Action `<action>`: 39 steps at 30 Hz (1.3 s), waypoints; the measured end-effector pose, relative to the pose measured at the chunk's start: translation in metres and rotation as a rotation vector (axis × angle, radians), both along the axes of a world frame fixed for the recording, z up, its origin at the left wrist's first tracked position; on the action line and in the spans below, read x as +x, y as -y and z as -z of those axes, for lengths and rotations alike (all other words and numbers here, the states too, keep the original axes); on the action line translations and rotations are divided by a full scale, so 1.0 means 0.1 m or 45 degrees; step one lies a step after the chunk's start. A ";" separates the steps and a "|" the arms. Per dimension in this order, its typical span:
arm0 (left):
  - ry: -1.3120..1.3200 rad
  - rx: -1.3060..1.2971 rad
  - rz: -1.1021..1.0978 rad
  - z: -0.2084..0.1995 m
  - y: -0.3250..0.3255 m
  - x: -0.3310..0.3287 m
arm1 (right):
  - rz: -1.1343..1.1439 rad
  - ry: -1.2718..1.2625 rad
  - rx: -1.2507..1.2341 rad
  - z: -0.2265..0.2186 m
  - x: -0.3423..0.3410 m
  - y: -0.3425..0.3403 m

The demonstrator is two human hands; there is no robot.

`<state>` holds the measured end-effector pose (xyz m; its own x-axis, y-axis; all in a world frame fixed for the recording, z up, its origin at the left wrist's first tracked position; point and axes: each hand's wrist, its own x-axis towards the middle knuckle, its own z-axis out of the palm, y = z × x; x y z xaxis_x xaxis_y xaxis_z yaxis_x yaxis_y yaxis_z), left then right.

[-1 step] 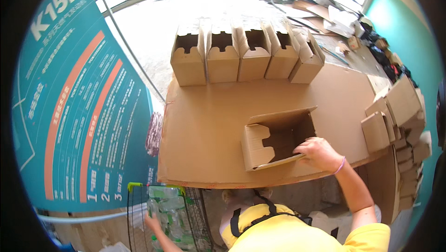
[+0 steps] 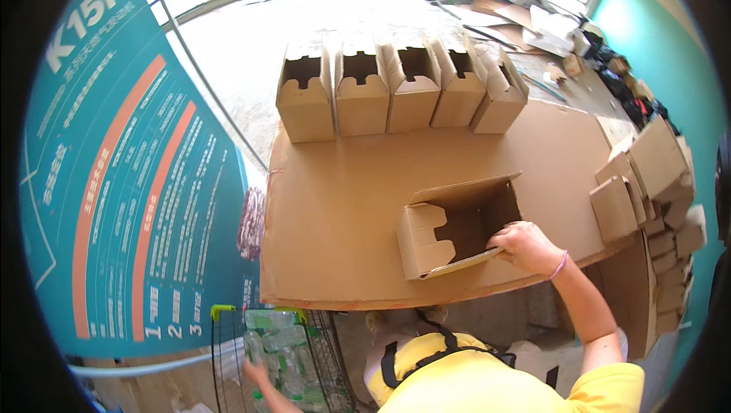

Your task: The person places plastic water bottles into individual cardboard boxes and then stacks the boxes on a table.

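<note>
An open cardboard box (image 2: 423, 242) lies near the front of the cardboard-topped table, its notched end flap at the left. My right hand (image 2: 527, 249) pinches the box's near right edge, thumb and fingers closed on the cardboard. My left hand (image 2: 259, 375) is low at the left, in a black wire cart (image 2: 327, 352) with green corners. Its fingers close around a clear plastic bottle (image 2: 252, 346); they are small and partly hidden. Several more clear bottles (image 2: 288, 363) with green labels or caps fill the cart around it.
Five-odd upright boxes, several in a row (image 2: 365, 108), line the table's (image 2: 335, 215) far edge. Folded cartons (image 2: 647, 184) are piled at the right. A large teal banner (image 2: 129, 184) stands at the left. Scrap cardboard (image 2: 510, 25) and bags lie along the far right wall.
My left hand has shifted slightly right and down among the bottles. My right hand has moved a little right along the box's edge. The box has barely moved.
</note>
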<state>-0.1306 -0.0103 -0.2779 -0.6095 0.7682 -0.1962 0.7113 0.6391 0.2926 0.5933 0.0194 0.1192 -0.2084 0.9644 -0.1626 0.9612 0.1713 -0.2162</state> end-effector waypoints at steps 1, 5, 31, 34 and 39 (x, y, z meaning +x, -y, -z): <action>-0.061 -0.261 -0.073 0.31 0.09 -0.19 | 0.013 -0.010 -0.031 -0.02 0.00 -0.01; -0.171 -0.471 -0.129 0.28 -0.10 0.11 | 0.145 0.107 -0.074 0.02 -0.07 0.10; 1.375 0.825 -0.539 -0.73 -0.38 0.88 | 0.089 0.151 0.001 -0.08 -0.20 0.49; 1.904 1.239 -0.238 -1.54 -0.57 1.43 | -0.084 0.311 0.091 -0.06 -0.07 0.55; 2.544 1.371 0.686 -3.42 -1.00 3.31 | -0.196 0.409 0.289 0.00 0.02 0.57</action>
